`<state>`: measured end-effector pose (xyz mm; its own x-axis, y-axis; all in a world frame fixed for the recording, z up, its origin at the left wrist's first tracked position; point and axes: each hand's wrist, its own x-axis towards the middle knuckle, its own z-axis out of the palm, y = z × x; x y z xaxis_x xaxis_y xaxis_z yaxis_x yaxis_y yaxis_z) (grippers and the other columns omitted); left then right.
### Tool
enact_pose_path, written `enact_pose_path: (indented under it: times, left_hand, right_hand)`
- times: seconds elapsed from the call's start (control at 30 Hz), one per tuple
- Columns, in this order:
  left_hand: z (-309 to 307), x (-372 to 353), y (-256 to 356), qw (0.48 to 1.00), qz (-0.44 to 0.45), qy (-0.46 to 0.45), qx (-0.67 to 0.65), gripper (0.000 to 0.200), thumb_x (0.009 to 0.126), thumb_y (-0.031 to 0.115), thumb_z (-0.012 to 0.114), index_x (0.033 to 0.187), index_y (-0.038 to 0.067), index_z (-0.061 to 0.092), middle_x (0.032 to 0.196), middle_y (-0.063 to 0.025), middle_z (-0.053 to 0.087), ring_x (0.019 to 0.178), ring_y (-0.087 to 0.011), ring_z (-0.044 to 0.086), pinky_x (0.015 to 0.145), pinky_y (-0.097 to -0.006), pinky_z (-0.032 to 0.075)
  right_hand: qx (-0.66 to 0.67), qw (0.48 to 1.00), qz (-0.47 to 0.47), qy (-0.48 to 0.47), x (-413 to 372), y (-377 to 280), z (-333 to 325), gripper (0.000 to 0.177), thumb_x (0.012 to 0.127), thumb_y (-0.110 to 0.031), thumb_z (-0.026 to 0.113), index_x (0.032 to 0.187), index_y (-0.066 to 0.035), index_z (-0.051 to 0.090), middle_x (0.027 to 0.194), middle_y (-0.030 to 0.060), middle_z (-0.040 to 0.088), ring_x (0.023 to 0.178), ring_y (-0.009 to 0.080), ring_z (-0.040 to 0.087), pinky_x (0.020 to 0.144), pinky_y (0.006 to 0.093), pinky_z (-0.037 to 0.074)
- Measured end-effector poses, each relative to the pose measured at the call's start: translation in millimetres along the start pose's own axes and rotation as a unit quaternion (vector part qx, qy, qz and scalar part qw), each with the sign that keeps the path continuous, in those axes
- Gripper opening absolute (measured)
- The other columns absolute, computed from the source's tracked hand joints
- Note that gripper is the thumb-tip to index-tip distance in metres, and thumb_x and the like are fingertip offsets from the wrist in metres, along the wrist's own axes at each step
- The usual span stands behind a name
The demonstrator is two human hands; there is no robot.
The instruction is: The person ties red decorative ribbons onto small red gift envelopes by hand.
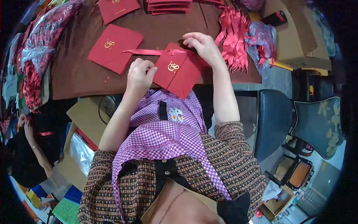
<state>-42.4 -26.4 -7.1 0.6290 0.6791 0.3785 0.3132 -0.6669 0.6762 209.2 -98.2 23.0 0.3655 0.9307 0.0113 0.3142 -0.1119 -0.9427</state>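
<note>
A red card bag or folder (182, 74) with a gold emblem lies tilted at the table's front edge, its lower corner over my apron. A shiny red ribbon (143, 52) runs across its upper part and trails to the left. My left hand (140, 73) is curled, thumb and fingers closed at the bag's left edge. Above the bag's upper right side is my right hand (202, 44), its fingers loosely bent and apart, with nothing visible in them. Another red bag (115, 48) with the same gold emblem lies to the left.
Stacked red bags (169, 6) stand at the back of the brown-covered table (74, 74). A bundle of red ribbons (235, 41) hangs over its right side, near a cardboard box (294, 44). Plastic-wrapped ribbons (43, 41) lie at left. Another person's arm (37, 145) shows lower left.
</note>
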Motion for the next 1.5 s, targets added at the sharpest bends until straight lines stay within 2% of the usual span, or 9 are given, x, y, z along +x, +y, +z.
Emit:
enact_pose_path:
  times: [0.13, 0.27, 0.43, 0.57, 0.73, 0.97, 1.03, 1.1, 1.5]
  left_hand:
    - [-2, 0, 2, 0.995, -0.078, -0.006, -0.057, 0.012, 0.079, 0.008, 0.069, 0.079, -0.002, 0.063, 0.072, -0.0118, 0.058, 0.062, -0.0194, 0.056, 0.058, -0.0321, 0.046]
    - [-14, 6, 14, 0.983, -0.169, -0.056, -0.048, 0.016, 0.082, 0.013, 0.067, 0.082, -0.003, 0.064, 0.066, -0.0109, 0.060, 0.061, -0.0152, 0.055, 0.058, -0.0311, 0.046]
    - [-17, 7, 16, 0.974, -0.206, -0.063, -0.069, 0.017, 0.083, 0.013, 0.065, 0.082, -0.003, 0.063, 0.063, -0.0053, 0.056, 0.060, -0.0104, 0.051, 0.057, -0.0292, 0.043]
    - [-17, 5, 9, 0.973, -0.205, -0.070, -0.075, 0.016, 0.084, 0.013, 0.064, 0.082, -0.003, 0.062, 0.062, -0.0033, 0.054, 0.061, -0.0086, 0.049, 0.057, -0.0275, 0.042]
    - [-16, 6, 7, 0.970, -0.217, -0.078, -0.073, 0.015, 0.084, 0.012, 0.064, 0.086, -0.003, 0.061, 0.067, -0.0041, 0.057, 0.065, -0.0093, 0.052, 0.060, -0.0275, 0.043]
    - [-11, 10, -2, 0.970, -0.184, -0.077, -0.142, 0.016, 0.087, 0.008, 0.059, 0.097, -0.004, 0.063, 0.080, -0.0066, 0.062, 0.075, -0.0102, 0.056, 0.068, -0.0265, 0.046]
    - [-19, 10, -2, 0.960, -0.207, -0.118, -0.149, 0.021, 0.088, 0.006, 0.057, 0.105, -0.005, 0.062, 0.085, -0.0042, 0.063, 0.077, -0.0078, 0.055, 0.070, -0.0239, 0.046]
    - [-21, 9, 1, 0.925, -0.251, -0.163, -0.235, 0.026, 0.087, 0.004, 0.057, 0.111, -0.007, 0.060, 0.087, -0.0004, 0.062, 0.076, -0.0052, 0.053, 0.070, -0.0214, 0.045]
    - [-22, 6, 4, 0.936, -0.236, -0.146, -0.215, 0.024, 0.085, 0.003, 0.058, 0.107, -0.007, 0.062, 0.083, -0.0002, 0.062, 0.075, -0.0050, 0.054, 0.068, -0.0215, 0.046]
  right_hand:
    - [0.007, 0.998, 0.008, 0.062, -42, -3, -28, 0.024, 0.091, -0.010, 0.056, 0.108, 0.004, 0.064, 0.096, 0.0089, 0.069, 0.089, 0.0143, 0.063, 0.081, 0.0267, 0.050]
    - [-0.163, 0.980, -0.022, 0.110, -77, 18, -36, 0.023, 0.087, -0.006, 0.059, 0.108, 0.001, 0.065, 0.096, 0.0100, 0.068, 0.090, 0.0166, 0.064, 0.080, 0.0267, 0.049]
    - [-0.387, 0.893, -0.135, 0.186, -82, 28, -24, 0.026, 0.076, -0.006, 0.068, 0.101, -0.003, 0.067, 0.089, 0.0139, 0.061, 0.086, 0.0298, 0.059, 0.079, 0.0377, 0.047]
    - [-0.384, 0.891, -0.122, 0.208, -77, 32, -18, 0.017, 0.075, -0.009, 0.069, 0.091, -0.002, 0.066, 0.085, 0.0136, 0.062, 0.085, 0.0316, 0.058, 0.079, 0.0407, 0.046]
    - [-0.210, 0.929, -0.130, 0.277, -71, 25, -27, 0.014, 0.082, -0.004, 0.067, 0.096, -0.001, 0.066, 0.089, 0.0060, 0.061, 0.079, 0.0141, 0.057, 0.073, 0.0267, 0.047]
    - [-0.131, 0.924, -0.189, 0.305, -57, 0, -29, 0.012, 0.083, -0.001, 0.066, 0.094, 0.000, 0.066, 0.100, 0.0049, 0.061, 0.083, 0.0107, 0.057, 0.072, 0.0241, 0.047]
    - [-0.066, 0.942, -0.146, 0.296, -55, -7, -24, 0.011, 0.084, -0.001, 0.065, 0.095, 0.001, 0.065, 0.098, 0.0044, 0.062, 0.082, 0.0106, 0.058, 0.071, 0.0230, 0.047]
    - [0.171, 0.937, -0.069, 0.296, -53, -20, -15, 0.014, 0.086, -0.001, 0.065, 0.099, 0.002, 0.064, 0.091, 0.0043, 0.063, 0.077, 0.0103, 0.059, 0.068, 0.0221, 0.048]
    - [0.450, 0.855, -0.112, 0.233, -32, -30, 0, 0.013, 0.085, -0.007, 0.068, 0.096, -0.003, 0.064, 0.092, 0.0107, 0.068, 0.072, 0.0162, 0.058, 0.068, 0.0338, 0.050]
